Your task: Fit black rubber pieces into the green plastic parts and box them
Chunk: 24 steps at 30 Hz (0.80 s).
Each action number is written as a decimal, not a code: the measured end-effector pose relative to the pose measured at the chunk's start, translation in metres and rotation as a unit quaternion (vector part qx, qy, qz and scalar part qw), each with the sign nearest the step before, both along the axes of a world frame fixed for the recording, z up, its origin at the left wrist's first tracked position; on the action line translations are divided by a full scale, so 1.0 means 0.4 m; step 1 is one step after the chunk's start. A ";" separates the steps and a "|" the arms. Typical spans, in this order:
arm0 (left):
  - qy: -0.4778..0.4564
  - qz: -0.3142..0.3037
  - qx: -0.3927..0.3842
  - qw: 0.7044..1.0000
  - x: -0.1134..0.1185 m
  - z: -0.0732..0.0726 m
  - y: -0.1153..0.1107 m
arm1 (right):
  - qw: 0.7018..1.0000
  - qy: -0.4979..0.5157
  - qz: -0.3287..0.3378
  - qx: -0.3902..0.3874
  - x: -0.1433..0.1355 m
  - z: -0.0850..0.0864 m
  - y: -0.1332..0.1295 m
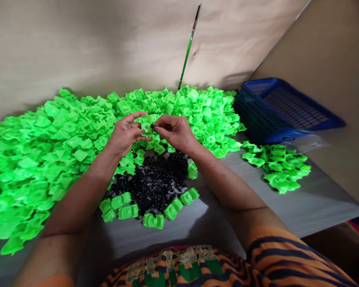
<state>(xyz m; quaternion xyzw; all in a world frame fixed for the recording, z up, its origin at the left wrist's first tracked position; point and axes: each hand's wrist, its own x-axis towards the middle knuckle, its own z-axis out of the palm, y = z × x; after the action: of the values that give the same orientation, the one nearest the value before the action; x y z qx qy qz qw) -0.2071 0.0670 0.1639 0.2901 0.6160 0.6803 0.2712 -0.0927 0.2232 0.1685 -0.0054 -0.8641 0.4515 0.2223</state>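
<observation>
My left hand (125, 134) holds a bright green plastic toy car body (146, 126) by its edge, fingers spread around it. Pinched between the thumb and forefinger of my right hand (177, 132) is a small black part (152, 126), touching the right side of that car body. It looks like a wheel piece, though its exact shape is too small to tell. Below both hands lies a heap of small black parts (158, 183). Several green car bodies (153, 221) are set in an arc around the near side of this heap.
A large pile of green car bodies (62, 147) covers the back and left of the grey table (227, 223). On the right are a smaller group of green pieces with black parts (283, 167) and a blue plastic basket (257, 113). A thin green stick (187, 56) leans against the wall.
</observation>
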 end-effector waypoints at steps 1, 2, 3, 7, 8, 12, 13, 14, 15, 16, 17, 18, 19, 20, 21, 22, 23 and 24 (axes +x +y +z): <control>-0.001 -0.003 0.002 1.000 0.003 0.000 0.001 | 0.999 0.013 -0.019 0.027 0.001 -0.002 -0.003; -0.005 -0.004 0.007 1.000 0.006 0.000 0.001 | 0.998 0.025 -0.034 0.054 0.001 -0.004 -0.006; -0.013 -0.003 0.014 1.000 0.010 0.000 0.002 | 0.995 0.036 -0.046 0.080 0.002 -0.007 -0.008; -0.044 0.005 0.044 0.998 0.023 0.005 0.006 | 0.976 0.116 -0.063 0.173 -0.004 -0.032 -0.002; -0.047 0.005 0.049 0.998 0.025 0.006 0.007 | 0.970 0.143 -0.061 0.187 -0.007 -0.040 0.001; -0.050 0.002 0.061 0.997 0.031 0.005 0.012 | 0.955 0.210 -0.050 0.204 -0.019 -0.063 0.006; -0.047 0.001 0.061 0.997 0.032 0.003 0.014 | 0.954 0.216 -0.052 0.202 -0.020 -0.065 0.004; -0.042 -0.001 0.060 0.997 0.033 0.000 0.016 | 0.953 0.220 -0.057 0.200 -0.020 -0.066 0.000; -0.037 -0.002 0.057 0.998 0.035 -0.003 0.018 | 0.952 0.224 -0.062 0.198 -0.020 -0.066 -0.003; -0.033 -0.002 0.055 0.998 0.036 -0.007 0.020 | 0.951 0.229 -0.066 0.198 -0.019 -0.066 -0.007; -0.030 -0.002 0.053 0.998 0.038 -0.010 0.021 | 0.949 0.233 -0.069 0.199 -0.018 -0.065 -0.011; -0.028 -0.002 0.052 0.998 0.039 -0.012 0.022 | 0.948 0.238 -0.071 0.200 -0.017 -0.064 -0.014; -0.026 -0.002 0.053 0.998 0.040 -0.014 0.022 | 0.947 0.242 -0.071 0.201 -0.016 -0.063 -0.017; -0.025 -0.004 0.055 0.998 0.041 -0.015 0.022 | 0.946 0.244 -0.072 0.201 -0.015 -0.062 -0.018; -0.023 -0.007 0.058 0.998 0.042 -0.015 0.022 | 0.947 0.241 -0.073 0.200 -0.015 -0.062 -0.019; -0.022 -0.011 0.061 0.998 0.042 -0.015 0.021 | 0.948 0.235 -0.075 0.199 -0.014 -0.061 -0.019; -0.021 -0.015 0.065 0.998 0.043 -0.015 0.021 | 0.950 0.227 -0.078 0.198 -0.014 -0.061 -0.019; -0.022 -0.016 0.068 0.997 0.043 -0.014 0.020 | 0.952 0.219 -0.080 0.197 -0.014 -0.060 -0.019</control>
<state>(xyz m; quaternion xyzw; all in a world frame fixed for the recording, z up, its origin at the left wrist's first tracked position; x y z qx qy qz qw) -0.1900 0.0750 0.1582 0.3032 0.5573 0.7223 0.2753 -0.0985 0.2158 0.1444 0.0683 -0.8626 0.2428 0.4386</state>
